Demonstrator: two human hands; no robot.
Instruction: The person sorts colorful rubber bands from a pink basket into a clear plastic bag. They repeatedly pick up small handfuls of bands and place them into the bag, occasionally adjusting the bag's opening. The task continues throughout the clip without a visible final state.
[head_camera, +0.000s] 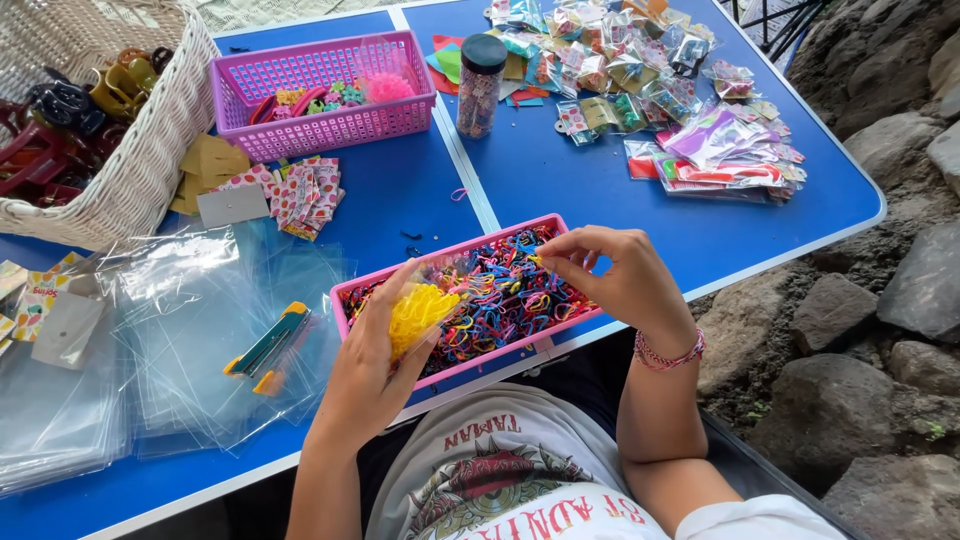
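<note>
A pink tray (345, 292) full of small multicoloured elastic hair bands (505, 300) is set at the near edge of the blue table (560, 180), right in front of the person. The left hand (375, 365) is held over the tray's left end, fingers curled and closed on a bunch of yellow elastic bands (418, 312) inside a clear plastic bag (440, 275). The right hand (620, 280) is held over the tray's right part, thumb and forefinger pinched together on what looks like one small band; too small to be told w/ certainty. A pink-and-white bracelet (668, 355) is worn on the right wrist.

To the left of the tray, a stack of clear plastic sleeves (190, 300) is spread toward the table's near left corner, w/ a yellow-and-teal stapler (268, 345) laid on top. Beyond those, patterned card pieces (305, 195) and brown card tags (208, 165) are seen just in front of a pink-purple plastic basket (320, 125) holding hair accessories. A white wicker basket (150, 140) w/ hair claws is placed at the far left edge. A clear jar w/ a black lid (480, 85) is stood near the table's centre seam, and packed accessory bags (690, 120) are piled toward the far right corner. Rocks (880, 300) are seen beyond the right edge.
</note>
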